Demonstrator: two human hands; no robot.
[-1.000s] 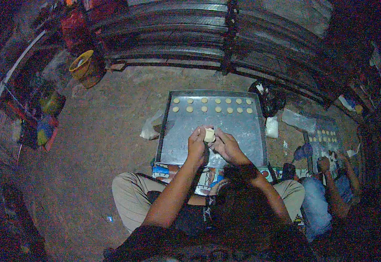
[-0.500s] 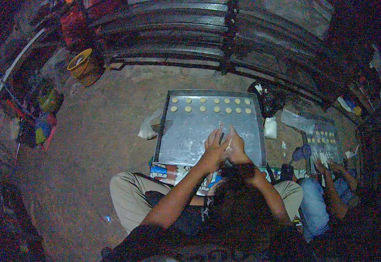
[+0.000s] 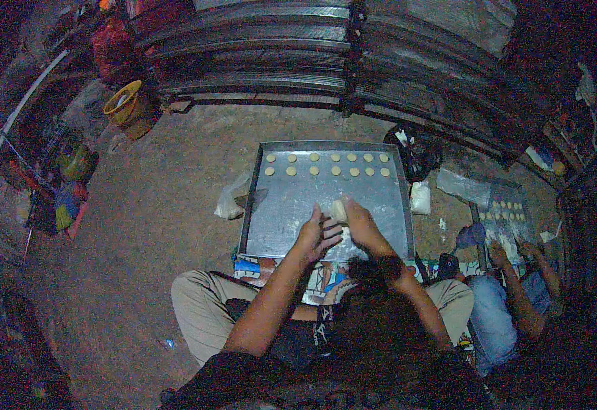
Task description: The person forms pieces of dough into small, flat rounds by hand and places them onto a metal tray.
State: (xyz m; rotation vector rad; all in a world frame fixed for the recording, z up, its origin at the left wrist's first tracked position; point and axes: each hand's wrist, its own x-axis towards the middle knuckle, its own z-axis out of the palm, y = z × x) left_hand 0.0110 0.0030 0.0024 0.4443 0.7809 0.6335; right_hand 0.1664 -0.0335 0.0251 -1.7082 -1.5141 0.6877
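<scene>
A metal baking tray [image 3: 257, 205] lies in front of me, its far part holding two rows of small flat pale dough rounds [image 3: 335, 171], with flour smears nearer me. Over its near middle, my right hand [image 3: 361, 225] grips a pale piece of dough [image 3: 338, 209]. Just left of it, my left hand [image 3: 317, 234] is open, fingers apart, with nothing visible held in it.
Around the tray are a white bag [image 3: 227, 199], a small white packet [image 3: 420, 198] and a black bag [image 3: 415, 154]. At right, a co-worker's hands [image 3: 498, 254] are at another tray [image 3: 514, 188]. A yellow bucket [image 3: 131, 113] stands back left, before metal slats [image 3: 257, 61].
My hands, together around the dough earlier, have separated: the left moved leftward with fingers spread, while the right keeps the dough, which shows again.
</scene>
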